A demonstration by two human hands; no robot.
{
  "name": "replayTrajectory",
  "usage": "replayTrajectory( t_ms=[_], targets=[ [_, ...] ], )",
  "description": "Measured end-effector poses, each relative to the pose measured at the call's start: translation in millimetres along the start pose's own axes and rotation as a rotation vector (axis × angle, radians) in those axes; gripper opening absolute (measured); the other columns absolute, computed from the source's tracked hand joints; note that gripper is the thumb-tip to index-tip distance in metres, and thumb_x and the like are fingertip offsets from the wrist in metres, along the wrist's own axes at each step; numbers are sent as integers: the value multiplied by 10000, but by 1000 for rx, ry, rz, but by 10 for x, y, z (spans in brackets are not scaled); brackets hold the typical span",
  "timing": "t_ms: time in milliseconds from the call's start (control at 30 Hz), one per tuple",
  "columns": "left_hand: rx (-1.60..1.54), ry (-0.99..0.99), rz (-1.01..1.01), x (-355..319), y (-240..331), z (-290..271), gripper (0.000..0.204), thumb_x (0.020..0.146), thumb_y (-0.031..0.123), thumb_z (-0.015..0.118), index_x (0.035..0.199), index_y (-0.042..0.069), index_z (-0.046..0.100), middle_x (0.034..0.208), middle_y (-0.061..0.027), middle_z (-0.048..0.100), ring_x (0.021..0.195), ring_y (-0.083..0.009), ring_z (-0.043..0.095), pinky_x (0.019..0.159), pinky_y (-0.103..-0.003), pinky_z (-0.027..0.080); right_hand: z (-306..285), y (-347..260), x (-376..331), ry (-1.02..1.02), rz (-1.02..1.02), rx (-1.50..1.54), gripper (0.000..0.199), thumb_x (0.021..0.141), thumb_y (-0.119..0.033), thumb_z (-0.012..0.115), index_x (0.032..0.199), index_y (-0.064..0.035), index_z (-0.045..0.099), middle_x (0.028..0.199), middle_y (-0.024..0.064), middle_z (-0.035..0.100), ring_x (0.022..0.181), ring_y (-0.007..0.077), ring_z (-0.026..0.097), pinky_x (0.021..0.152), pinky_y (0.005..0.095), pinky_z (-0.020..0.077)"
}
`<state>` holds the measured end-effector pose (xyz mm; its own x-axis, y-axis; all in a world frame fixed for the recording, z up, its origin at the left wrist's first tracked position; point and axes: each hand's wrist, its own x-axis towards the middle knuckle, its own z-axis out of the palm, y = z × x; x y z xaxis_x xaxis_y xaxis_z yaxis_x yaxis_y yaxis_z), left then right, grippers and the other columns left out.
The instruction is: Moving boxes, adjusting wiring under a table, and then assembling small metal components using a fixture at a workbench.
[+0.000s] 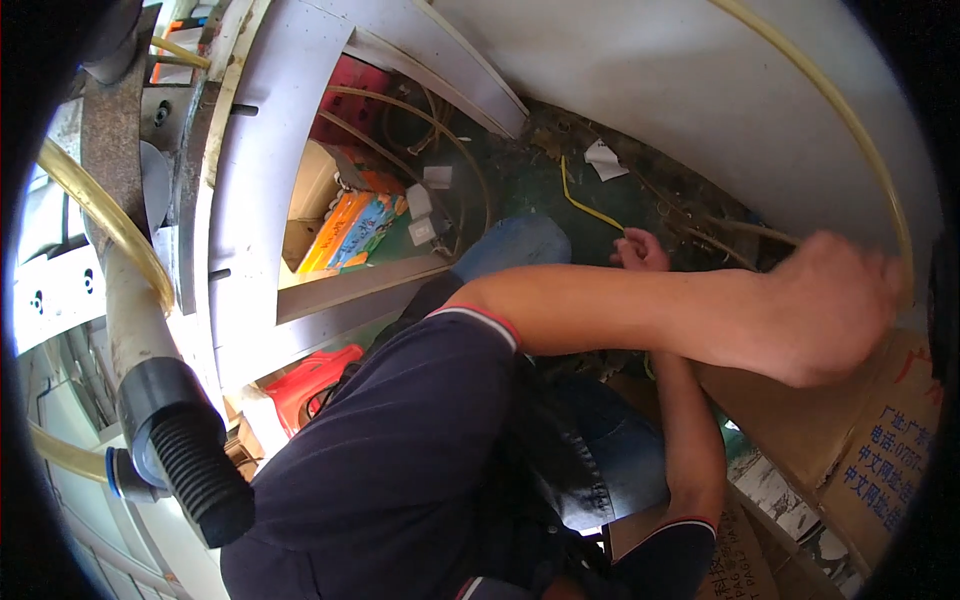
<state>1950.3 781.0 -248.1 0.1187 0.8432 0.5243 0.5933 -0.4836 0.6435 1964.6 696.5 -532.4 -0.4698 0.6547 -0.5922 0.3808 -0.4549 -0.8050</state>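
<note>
My left arm reaches across to the right. My left hand (825, 310) is closed in a fist, slightly blurred, over a cardboard carton. A translucent yellow hose (845, 105) runs down beside its fingers; whether they grip the hose, or something else, is hidden. Farther in, beyond my left forearm, my right hand (643, 250) has its fingers curled together at the end of a thin yellow cord (590, 208). That cord bends up and away over the dark floor. My left forearm covers part of my right wrist.
The printed cardboard carton (770, 405) lies at the right, under my left hand. A pale panel (640, 70) rises behind. At the left stand a white frame (245, 190) and a pipe with a black ribbed end (200, 480). Orange-and-blue packages (350, 228) and a red stool (310, 385) sit nearby.
</note>
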Motion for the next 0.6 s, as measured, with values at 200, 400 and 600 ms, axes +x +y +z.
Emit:
replayTrajectory(
  t_ms=[200,400,600],
  targets=[
    [-264,-55,-412,-116,203,-136,385,1004,216,552,1225,-98,519,779,-249,674,793,-481,682,769,-553,539,315,-1702,-268,142,-408,433,527,984,-150,678,1424,37,456,992,110,705,756,156,674,654,301,563],
    [-267,-334,-373,-392,295,-39,343,1019,257,542,1132,-66,561,753,-238,674,801,-453,694,753,-531,537,286,-2719,-326,-15,-828,730,602,1008,-236,669,1473,42,405,1027,133,674,774,163,673,678,302,574],
    [-219,-526,-379,-357,387,-84,324,1011,273,549,1126,-28,585,813,-226,694,834,-421,703,769,-509,533,-117,-2776,-323,100,-922,641,371,1057,-233,592,1282,61,570,909,142,698,711,186,677,664,317,579]
  ],
)
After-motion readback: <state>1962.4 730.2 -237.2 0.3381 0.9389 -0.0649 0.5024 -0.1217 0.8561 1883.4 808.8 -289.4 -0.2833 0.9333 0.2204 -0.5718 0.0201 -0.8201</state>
